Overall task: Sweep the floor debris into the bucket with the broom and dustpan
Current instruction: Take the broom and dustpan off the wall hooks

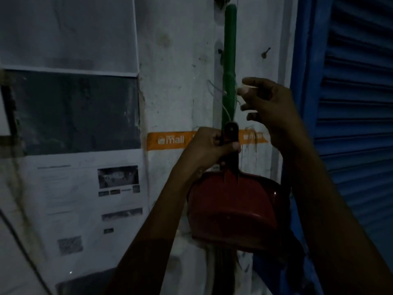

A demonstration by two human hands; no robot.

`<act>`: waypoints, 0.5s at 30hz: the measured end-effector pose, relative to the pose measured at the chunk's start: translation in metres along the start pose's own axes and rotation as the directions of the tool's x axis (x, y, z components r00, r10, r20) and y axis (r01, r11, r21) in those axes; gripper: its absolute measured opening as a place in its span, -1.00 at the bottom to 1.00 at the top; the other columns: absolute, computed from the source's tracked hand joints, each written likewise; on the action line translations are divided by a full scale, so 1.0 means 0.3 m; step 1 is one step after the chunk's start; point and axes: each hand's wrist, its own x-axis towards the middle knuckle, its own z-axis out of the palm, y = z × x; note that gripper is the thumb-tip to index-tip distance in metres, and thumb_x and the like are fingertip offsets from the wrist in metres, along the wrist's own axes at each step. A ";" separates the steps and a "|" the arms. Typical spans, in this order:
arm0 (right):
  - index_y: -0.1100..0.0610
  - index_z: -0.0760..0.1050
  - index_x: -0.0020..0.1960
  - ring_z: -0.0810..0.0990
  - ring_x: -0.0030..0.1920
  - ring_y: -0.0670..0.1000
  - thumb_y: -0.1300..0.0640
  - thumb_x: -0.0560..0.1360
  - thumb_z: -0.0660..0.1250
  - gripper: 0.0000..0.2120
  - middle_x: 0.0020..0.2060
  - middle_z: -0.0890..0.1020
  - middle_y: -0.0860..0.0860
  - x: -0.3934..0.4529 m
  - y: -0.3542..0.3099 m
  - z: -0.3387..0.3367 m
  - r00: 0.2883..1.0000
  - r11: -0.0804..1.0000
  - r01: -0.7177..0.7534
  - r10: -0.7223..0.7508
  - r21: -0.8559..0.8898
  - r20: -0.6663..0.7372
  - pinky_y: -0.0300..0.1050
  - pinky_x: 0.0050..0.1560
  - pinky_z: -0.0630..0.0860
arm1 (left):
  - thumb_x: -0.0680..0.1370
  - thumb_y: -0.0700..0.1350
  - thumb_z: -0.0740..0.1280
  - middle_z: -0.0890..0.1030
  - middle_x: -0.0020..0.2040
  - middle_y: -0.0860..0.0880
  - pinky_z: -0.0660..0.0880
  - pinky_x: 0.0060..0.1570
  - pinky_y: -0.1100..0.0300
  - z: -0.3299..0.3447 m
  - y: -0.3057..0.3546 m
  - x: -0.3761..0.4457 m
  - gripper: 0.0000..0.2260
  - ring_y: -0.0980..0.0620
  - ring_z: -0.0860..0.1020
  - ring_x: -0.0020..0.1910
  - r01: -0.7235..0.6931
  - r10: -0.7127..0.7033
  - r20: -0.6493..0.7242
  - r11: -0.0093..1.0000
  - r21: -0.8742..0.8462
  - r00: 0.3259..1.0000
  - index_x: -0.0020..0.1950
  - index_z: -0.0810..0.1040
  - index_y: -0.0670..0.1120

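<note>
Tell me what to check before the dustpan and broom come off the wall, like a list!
1. Left hand grips the dustpan by its handle: ok.
2. Right hand is free to take the green broom handle: ok, fingers open beside it, not yet holding.
3. String around the broom handle is undone: cannot tell, too thin and dim.
4. Hook or nail holding the broom at the top: cannot tell, out of the picture.
5. Enough light to see the string: not ok, the scene is dark.
6. Bucket nearby: cannot tell, none is in view.
</note>
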 end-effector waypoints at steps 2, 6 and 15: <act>0.05 0.52 0.34 0.69 -0.03 -0.04 0.07 0.57 0.42 -0.64 0.11 0.68 0.05 -0.081 0.020 -0.036 0.997 0.994 -0.076 0.078 -0.082 0.023 -0.12 -0.08 0.63 | 0.51 -0.20 0.46 0.70 -0.07 -0.20 0.62 -0.25 0.13 -0.010 0.014 -0.012 -0.80 0.00 0.68 -0.16 -0.016 0.016 -0.012 1.000 -0.018 1.000 0.06 0.65 -0.28; 0.01 0.50 0.38 0.60 0.12 -0.18 -0.10 0.34 0.51 -0.37 0.18 0.61 -0.13 -0.274 0.066 -0.102 0.940 0.914 -0.190 0.274 -0.358 0.203 -0.23 0.01 0.58 | 0.51 -0.20 0.45 0.69 -0.02 -0.21 0.65 -0.19 0.07 -0.033 0.049 -0.043 -0.81 -0.09 0.69 -0.06 -0.061 0.057 -0.062 0.996 -0.063 0.996 0.09 0.64 -0.23; 0.06 0.68 -0.13 0.63 -0.31 -0.26 -0.01 0.32 0.64 -0.77 -0.28 0.68 -0.13 -0.552 0.011 -0.158 0.918 0.849 -0.014 0.221 -0.527 0.330 -0.41 -0.36 0.47 | 0.47 -0.08 0.50 0.66 0.13 -0.14 0.59 0.11 -0.15 0.003 0.149 -0.393 -0.70 -0.07 0.63 0.14 -0.104 0.103 -0.023 0.994 -0.030 0.994 0.15 0.62 -0.18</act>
